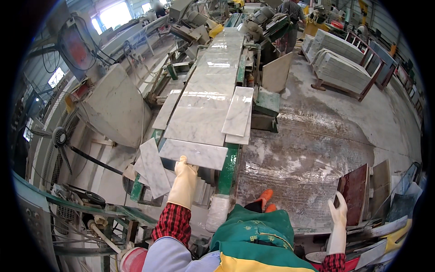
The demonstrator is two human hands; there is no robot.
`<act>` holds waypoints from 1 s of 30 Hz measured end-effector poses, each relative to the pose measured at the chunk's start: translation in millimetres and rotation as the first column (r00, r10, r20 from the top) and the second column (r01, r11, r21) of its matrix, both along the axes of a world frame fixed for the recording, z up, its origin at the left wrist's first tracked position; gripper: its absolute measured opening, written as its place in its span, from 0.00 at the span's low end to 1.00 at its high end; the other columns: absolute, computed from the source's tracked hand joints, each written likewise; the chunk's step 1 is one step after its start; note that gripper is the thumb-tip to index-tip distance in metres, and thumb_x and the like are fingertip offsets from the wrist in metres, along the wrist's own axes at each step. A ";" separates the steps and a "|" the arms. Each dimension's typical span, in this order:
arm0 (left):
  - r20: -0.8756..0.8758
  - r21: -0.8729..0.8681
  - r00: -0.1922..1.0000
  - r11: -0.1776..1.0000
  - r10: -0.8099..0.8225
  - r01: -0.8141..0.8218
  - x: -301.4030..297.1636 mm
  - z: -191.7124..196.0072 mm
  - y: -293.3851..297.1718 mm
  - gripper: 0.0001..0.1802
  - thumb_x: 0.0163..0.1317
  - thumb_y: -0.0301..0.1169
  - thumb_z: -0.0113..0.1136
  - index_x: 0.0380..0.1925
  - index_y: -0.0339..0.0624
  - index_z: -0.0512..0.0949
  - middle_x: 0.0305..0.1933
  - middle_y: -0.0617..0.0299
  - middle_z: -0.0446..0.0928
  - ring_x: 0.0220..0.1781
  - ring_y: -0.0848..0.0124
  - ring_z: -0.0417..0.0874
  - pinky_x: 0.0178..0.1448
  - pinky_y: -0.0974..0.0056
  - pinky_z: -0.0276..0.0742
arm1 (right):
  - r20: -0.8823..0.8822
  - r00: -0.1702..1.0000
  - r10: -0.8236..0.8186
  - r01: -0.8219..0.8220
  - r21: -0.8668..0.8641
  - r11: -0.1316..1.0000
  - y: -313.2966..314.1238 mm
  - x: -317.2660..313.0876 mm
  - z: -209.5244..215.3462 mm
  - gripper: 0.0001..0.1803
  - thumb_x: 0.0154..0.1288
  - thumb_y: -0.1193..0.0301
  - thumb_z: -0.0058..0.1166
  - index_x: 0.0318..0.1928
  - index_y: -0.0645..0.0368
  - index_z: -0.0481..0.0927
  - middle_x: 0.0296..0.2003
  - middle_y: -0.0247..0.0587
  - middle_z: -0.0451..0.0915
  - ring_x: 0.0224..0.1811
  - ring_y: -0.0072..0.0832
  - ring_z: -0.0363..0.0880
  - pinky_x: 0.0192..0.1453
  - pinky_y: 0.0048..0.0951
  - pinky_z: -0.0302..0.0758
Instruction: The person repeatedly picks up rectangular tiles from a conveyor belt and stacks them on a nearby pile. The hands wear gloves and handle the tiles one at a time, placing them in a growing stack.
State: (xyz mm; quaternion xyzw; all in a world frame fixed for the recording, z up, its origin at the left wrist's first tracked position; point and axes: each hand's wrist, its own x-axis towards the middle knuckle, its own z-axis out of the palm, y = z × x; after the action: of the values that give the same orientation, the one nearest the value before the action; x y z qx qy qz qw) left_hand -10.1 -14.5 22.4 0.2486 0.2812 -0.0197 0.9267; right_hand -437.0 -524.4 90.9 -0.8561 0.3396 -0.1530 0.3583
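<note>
My left hand [184,176], in a cream rubber glove, grips the near edge of a long white-grey marble tile [195,153] at the near end of the conveyor. Its thumb lies on the tile's edge, and the other fingers are mostly hidden. My right hand [338,212], gloved the same way, hangs open and holds nothing, its fingers apart. It is close to a dark red slab [353,192]. More marble tiles [199,122] lie along the belt. A narrow tile [239,110] rests over another on the right rail, and a loose tile [155,167] leans left of my left hand.
Motorised machine heads [197,20] flank the conveyor's far end. A black fan [60,136] and a large pale panel [115,106] stand to the left. Stacked slabs [340,68] sit on a rack at right. A person [290,22] stands at the back. The floor [308,154] is wet.
</note>
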 end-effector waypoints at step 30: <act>-0.111 0.136 0.990 0.988 0.090 -0.075 31.4 -7.2 6.5 0.16 0.73 0.28 0.48 0.58 0.38 0.69 0.59 0.48 0.76 0.56 0.48 0.82 0.57 0.38 0.83 | 0.053 0.592 -0.804 0.418 -0.874 0.250 48.2 -326.3 -43.6 0.23 0.75 0.56 0.48 0.56 0.61 0.80 0.54 0.56 0.80 0.56 0.53 0.77 0.65 0.52 0.70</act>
State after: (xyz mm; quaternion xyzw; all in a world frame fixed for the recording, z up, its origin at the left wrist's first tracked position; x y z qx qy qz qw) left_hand 21.3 -8.1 15.2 0.2958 0.3459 0.0227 0.8901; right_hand -763.3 -476.2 47.3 -0.7147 0.6056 -0.2390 -0.2556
